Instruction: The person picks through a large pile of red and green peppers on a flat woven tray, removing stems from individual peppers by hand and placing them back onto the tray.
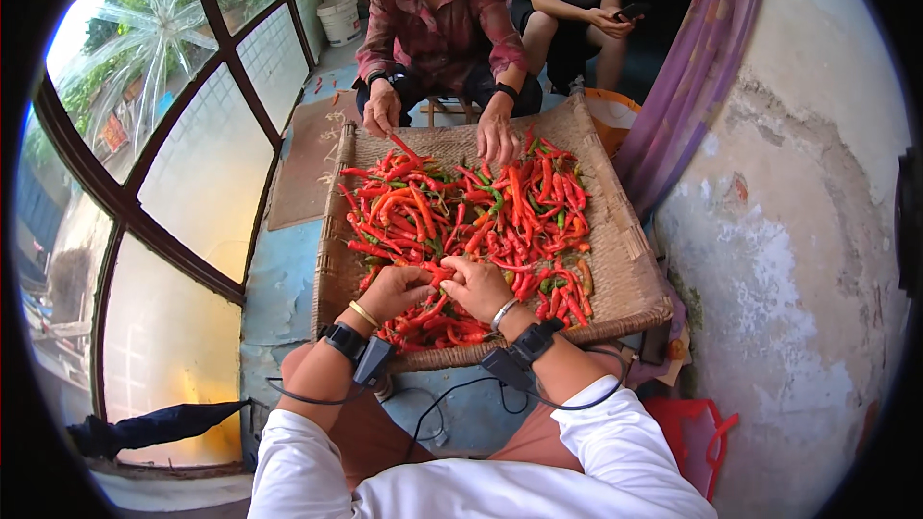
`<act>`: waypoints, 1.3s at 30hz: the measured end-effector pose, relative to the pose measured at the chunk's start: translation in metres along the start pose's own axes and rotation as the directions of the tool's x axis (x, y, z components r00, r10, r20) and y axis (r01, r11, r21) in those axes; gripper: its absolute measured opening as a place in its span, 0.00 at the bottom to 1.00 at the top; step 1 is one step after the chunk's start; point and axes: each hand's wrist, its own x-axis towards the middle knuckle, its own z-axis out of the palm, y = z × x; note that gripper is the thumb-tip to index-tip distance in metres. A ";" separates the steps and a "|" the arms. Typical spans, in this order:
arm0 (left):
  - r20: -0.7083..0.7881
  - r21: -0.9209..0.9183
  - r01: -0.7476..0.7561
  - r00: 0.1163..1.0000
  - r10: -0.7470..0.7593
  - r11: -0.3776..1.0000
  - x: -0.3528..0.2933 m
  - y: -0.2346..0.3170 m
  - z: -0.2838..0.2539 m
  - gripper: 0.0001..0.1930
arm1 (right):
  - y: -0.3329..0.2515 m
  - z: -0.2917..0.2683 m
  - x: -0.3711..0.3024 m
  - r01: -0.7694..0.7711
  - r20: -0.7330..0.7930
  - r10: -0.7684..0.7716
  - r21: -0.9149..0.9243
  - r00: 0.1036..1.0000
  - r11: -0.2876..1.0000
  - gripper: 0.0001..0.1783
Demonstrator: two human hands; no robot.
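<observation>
A wide woven tray (pixel 623 264) lies before me, heaped with red chili peppers (pixel 519 221) and a few green ones. Over its near half, my left hand (pixel 396 292) and my right hand (pixel 479 290) meet with the fingers of both closed. Between their fingertips they pinch a red chili pepper (pixel 439 276), partly hidden by the fingers. More peppers lie right under and around both hands. Each of my wrists carries a bracelet and a strapped dark device with a cable.
Across the tray, a person in a red patterned shirt (pixel 437 24) holds a chili pepper and reaches into the pile. Another seated person (pixel 572 0) holds a phone. A window (pixel 183 135) stands left, a purple curtain (pixel 702 67) and wall right. A red bag (pixel 694 437) sits beside me.
</observation>
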 end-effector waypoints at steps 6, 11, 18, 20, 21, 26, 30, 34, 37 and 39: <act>0.068 -0.052 -0.007 0.998 0.010 0.999 0.001 0.012 0.001 0.08 | 0.005 0.000 0.002 0.006 0.109 -0.020 0.128 0.994 0.992 0.13; 0.106 -0.116 0.000 0.994 0.012 0.993 0.001 0.015 -0.005 0.08 | 0.007 -0.009 0.010 -0.042 0.243 -0.018 0.238 0.970 0.970 0.12; -0.158 -0.287 0.115 0.974 -0.165 0.951 -0.001 0.018 -0.011 0.08 | 0.009 -0.023 0.016 -0.041 0.379 0.040 -0.005 0.924 0.999 0.11; -0.333 -0.296 0.005 0.937 -0.109 0.955 0.000 0.001 -0.014 0.07 | 0.018 -0.031 0.021 -0.110 0.402 0.129 -0.069 0.906 0.992 0.09; -0.337 -0.334 0.044 0.927 -0.163 0.942 0.004 0.001 -0.015 0.07 | 0.023 -0.040 0.023 -0.200 0.364 0.180 0.018 0.914 0.980 0.10; -0.407 -0.339 0.142 0.869 -0.281 0.930 0.003 -0.006 -0.019 0.07 | 0.023 -0.064 0.032 -0.245 0.037 0.414 0.853 0.910 0.461 0.21; -0.421 -0.291 0.180 0.858 -0.295 0.940 0.003 -0.006 -0.021 0.07 | 0.037 -0.054 0.036 -0.336 0.127 0.401 0.792 0.907 0.510 0.20; -0.401 -0.077 0.182 0.894 -0.197 0.980 0.005 -0.010 -0.025 0.09 | 0.039 -0.037 0.035 -0.357 0.140 0.384 0.732 0.913 0.581 0.16; -0.253 0.241 0.197 0.958 -0.134 0.950 0.008 0.029 -0.042 0.08 | 0.042 -0.034 0.034 -0.352 0.128 0.384 0.719 0.914 0.599 0.15; -0.129 0.484 0.043 0.991 0.023 0.874 0.023 0.031 -0.050 0.07 | 0.040 -0.034 0.034 -0.368 0.147 0.386 0.713 0.911 0.596 0.15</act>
